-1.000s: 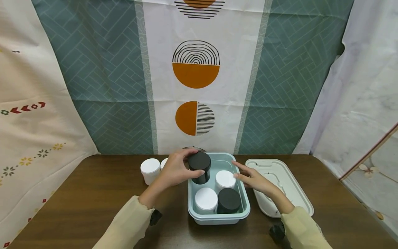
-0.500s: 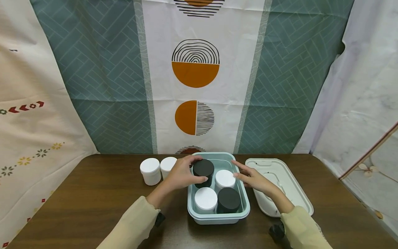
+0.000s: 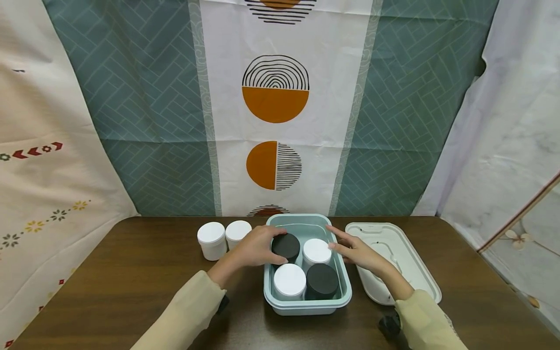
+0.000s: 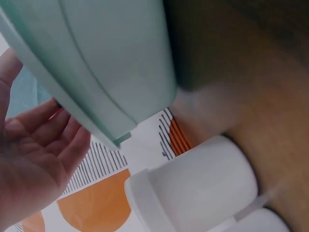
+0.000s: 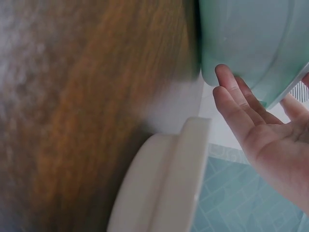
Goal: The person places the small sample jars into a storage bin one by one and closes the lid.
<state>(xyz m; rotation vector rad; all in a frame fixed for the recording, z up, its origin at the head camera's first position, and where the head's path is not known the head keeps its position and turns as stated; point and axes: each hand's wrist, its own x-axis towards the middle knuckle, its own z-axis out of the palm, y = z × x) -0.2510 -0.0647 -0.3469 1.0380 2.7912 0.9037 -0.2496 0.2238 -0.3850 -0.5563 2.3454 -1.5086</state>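
Observation:
A pale blue-green plastic box (image 3: 312,311) stands open on the table. My left hand (image 3: 253,248) reaches over its left rim, thumb and fingers around a black jar (image 3: 286,247) in the box's left middle. In the left wrist view the fingers (image 4: 72,145) dip behind the rim, which hides the jar. Beside that jar is a white-lidded jar (image 3: 317,252); in front are another white jar (image 3: 289,279) and a second black jar (image 3: 322,280). My right hand (image 3: 360,253) rests at the box's right rim, fingers (image 5: 236,104) extended along its outer wall.
Two white jars (image 3: 212,240) stand on the table left of the box. A whitish lid (image 3: 420,272) lies to the box's right, partly under the right forearm. Patterned cloth (image 3: 275,170) hangs behind the table's back edge.
The left hand has lowered the black jar into the box, moving it down and slightly right. The right hand has stayed at the rim.

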